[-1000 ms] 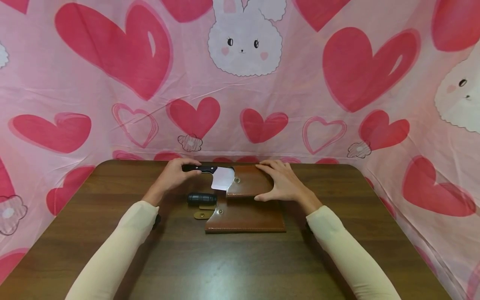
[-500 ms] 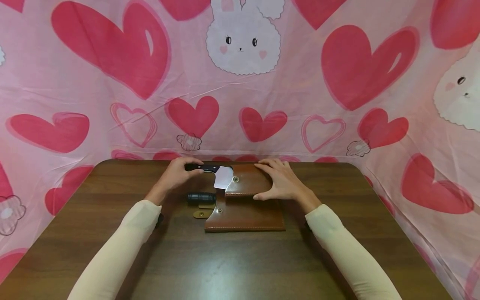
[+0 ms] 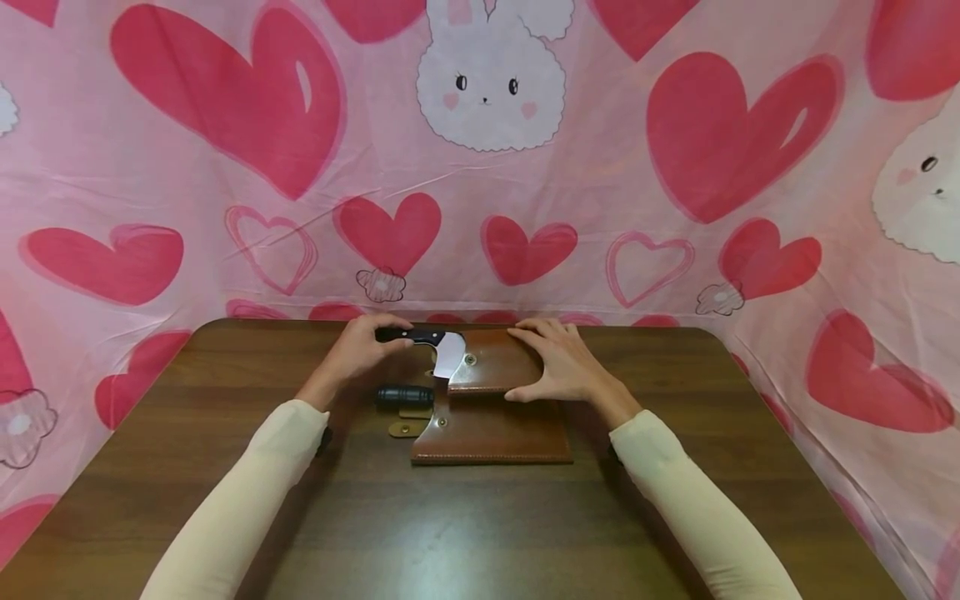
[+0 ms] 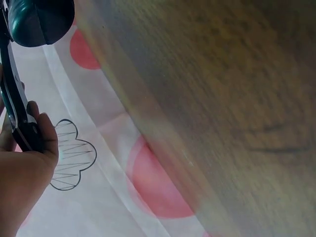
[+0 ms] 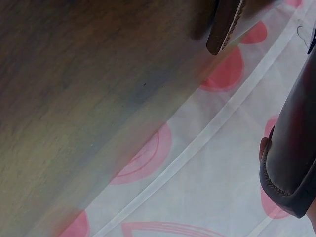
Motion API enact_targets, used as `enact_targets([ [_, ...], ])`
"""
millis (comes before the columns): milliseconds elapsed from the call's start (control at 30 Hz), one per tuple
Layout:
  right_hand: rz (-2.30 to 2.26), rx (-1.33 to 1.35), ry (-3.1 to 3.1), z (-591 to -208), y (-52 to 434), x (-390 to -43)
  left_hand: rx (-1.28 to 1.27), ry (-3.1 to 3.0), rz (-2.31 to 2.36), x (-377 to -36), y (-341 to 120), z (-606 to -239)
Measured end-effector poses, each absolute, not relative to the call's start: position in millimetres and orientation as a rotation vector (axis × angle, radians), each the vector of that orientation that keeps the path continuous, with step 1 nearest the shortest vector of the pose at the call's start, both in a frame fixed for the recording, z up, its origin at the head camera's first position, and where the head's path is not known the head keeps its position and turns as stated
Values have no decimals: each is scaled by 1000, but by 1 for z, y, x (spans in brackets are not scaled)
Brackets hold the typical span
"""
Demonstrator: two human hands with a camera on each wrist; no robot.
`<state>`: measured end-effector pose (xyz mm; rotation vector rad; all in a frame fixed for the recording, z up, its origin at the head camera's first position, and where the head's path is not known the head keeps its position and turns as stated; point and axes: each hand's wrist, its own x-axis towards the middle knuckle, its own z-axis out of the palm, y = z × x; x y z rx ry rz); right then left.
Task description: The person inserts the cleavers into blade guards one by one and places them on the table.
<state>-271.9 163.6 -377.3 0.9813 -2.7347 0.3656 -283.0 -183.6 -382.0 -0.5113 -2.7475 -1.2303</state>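
Dark-brown wood-grain desk (image 3: pixel 225 500), rounded far corners, enclosed at back and both sides by a pink cloth backdrop (image 3: pixel 600 167) printed with red hearts and white rabbit faces. Near the far edge, centre: a black-handled cleaver with a broad pale steel blade (image 3: pixel 448 354), lying flat and part-way inside a tan leather sheath with a brass snap (image 3: pixel 495 362); only the heel of the blade shows at the sheath mouth. Left hand (image 3: pixel 358 350): fingers curled round the black handle, at the sheath's left. Right hand (image 3: pixel 561 360): fingers straight, palm down, pressing flat on the sheath's right half. Just nearer the front edge, touching the first: a second brown leather sheath (image 3: pixel 491 432), a black cylindrical handle (image 3: pixel 405 395) protruding at its left, its small strap tab (image 3: pixel 402 428) lying loose. Cream sleeves on both forearms.
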Motion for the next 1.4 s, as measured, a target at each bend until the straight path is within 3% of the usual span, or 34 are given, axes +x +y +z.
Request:
enact_targets([
  [1400, 398, 947, -2689, -384, 156, -277, -534, -2677, -1174, -284, -169, -382],
])
